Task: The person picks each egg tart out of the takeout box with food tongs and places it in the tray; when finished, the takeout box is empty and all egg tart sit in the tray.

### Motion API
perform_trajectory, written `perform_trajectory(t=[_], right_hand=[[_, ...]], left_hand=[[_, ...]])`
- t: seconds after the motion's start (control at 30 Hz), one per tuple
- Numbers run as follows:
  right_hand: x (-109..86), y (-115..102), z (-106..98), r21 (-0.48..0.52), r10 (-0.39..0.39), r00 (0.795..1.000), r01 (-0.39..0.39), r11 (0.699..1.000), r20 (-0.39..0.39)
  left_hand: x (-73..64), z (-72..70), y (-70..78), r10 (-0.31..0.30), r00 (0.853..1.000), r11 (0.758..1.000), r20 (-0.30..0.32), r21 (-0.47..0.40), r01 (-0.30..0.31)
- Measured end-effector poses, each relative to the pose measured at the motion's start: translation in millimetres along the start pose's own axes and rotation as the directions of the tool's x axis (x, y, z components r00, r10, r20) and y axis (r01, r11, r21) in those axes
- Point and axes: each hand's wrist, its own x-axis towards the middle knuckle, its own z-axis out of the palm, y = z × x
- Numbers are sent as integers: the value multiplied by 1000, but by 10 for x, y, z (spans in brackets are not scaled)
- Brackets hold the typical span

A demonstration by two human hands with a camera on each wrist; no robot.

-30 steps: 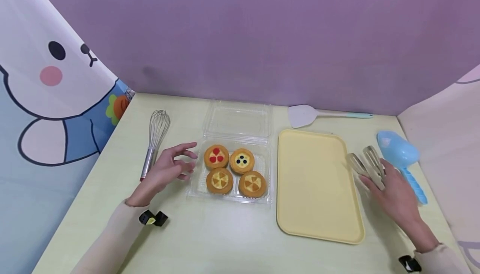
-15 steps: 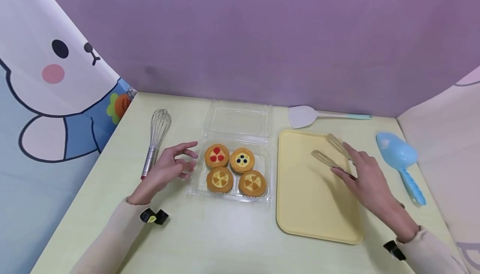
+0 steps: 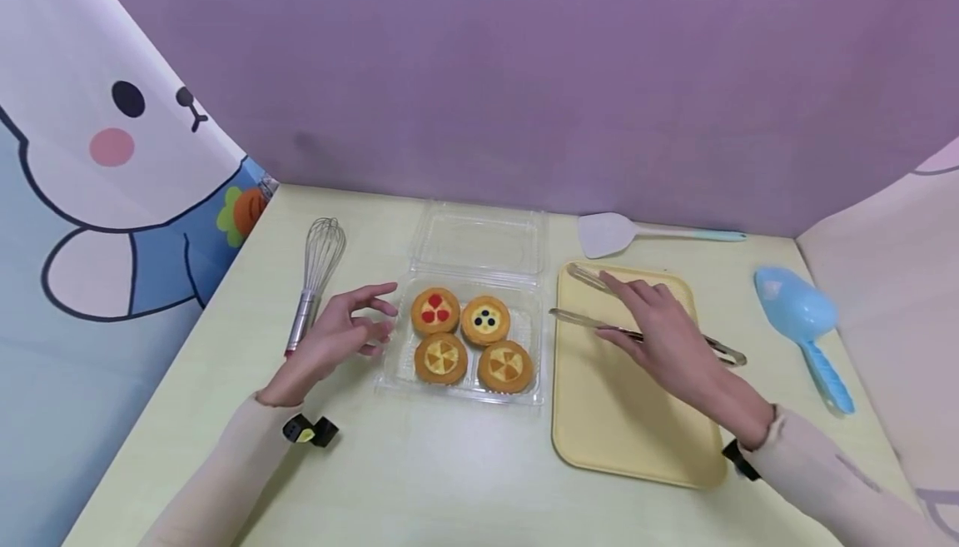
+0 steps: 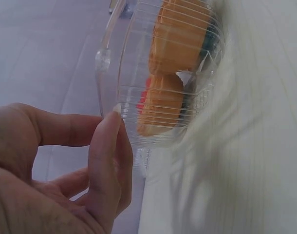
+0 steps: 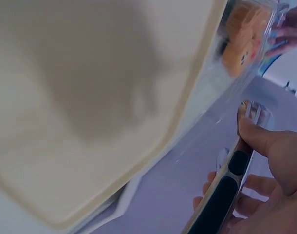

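My right hand (image 3: 670, 343) holds a pair of metal tongs (image 3: 588, 278) above the yellow tray (image 3: 637, 414). The two arms of the tongs are spread apart, tips facing left toward the tarts. Dark grip pads show along one arm in the right wrist view. My left hand (image 3: 346, 329) is at the left edge of a clear plastic clamshell box (image 3: 479, 239), fingers relaxed and thumb apart from the index finger; fingertips are right at the rim in the left wrist view. Several tarts sit in the box, among them a red-topped tart (image 3: 434, 310) and a blueberry tart (image 3: 485, 320).
A whisk (image 3: 318, 272) lies left of the box. Behind the tray is a white spatula (image 3: 607, 235) with a pale blue handle end. At the far right lies a blue scoop (image 3: 797, 305). A purple cloth (image 3: 487, 89) hangs along the table's back edge.
My right hand has carried the tongs leftward from beside the blue scoop to over the tray, near the box. The left hand, box and tarts have stayed put.
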Motion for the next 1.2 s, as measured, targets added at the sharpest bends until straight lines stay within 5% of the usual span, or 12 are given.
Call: perform_trajectory(t=[0.27, 0.43, 0.7, 0.93, 1.2], right_hand=[[306, -272, 113, 41, -100, 989, 97, 994, 105], [485, -460, 163, 11, -227, 956, 229, 973, 186], [778, -656, 236, -10, -433, 851, 457, 890, 298], [1016, -800, 295, -86, -559, 727, 636, 767, 399], [1196, -940, 350, -85, -612, 649, 714, 695, 452]], left_hand=[[-5, -4, -21, -3, 1000, 1000, -13, 14, 3], [-18, -8, -1, -6, 1000, 999, -27, 36, 7], [-20, -9, 24, 8, 999, 999, -35, 52, -7], [-8, 12, 24, 10, 1000, 999, -21, 34, -10], [-17, 16, 35, 3, 1000, 1000, -23, 29, -3]])
